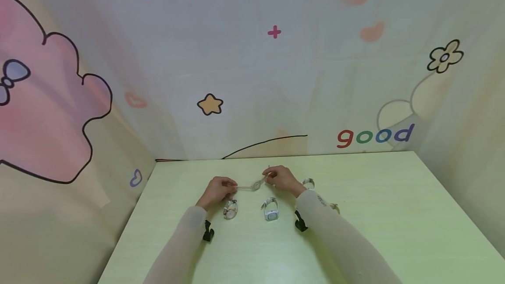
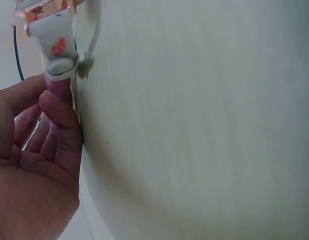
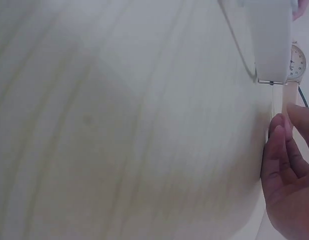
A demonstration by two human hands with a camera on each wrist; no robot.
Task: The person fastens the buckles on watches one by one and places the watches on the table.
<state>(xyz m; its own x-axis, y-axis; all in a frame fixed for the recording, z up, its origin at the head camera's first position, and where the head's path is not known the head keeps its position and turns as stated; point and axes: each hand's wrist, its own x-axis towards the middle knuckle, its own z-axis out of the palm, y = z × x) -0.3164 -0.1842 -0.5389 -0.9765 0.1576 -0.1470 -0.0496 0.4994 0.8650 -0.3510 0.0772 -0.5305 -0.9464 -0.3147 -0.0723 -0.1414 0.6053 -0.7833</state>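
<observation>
A wristwatch (image 1: 256, 186) with a round dial and a pale strap is stretched out between the two hands. My left hand (image 1: 218, 189) pinches one strap end, and my right hand (image 1: 282, 178) pinches the other. In the right wrist view the dial (image 3: 297, 63) has dark numerals, and thumb and fingertips grip its pale pink strap (image 3: 289, 95). Just below the left hand lies a watch (image 1: 230, 210) with a rose-gold case, its strap closed in a loop. A white watch (image 1: 271, 209) with a squarish face stands looped between the forearms.
Another watch (image 1: 309, 183) lies beyond the right wrist, and one more (image 1: 334, 207) is partly hidden by the right sleeve. Black wrist mounts (image 1: 301, 221) hang under both forearms. A printed curtain (image 1: 252, 78) rises along the back edge of the pale table (image 1: 394, 214).
</observation>
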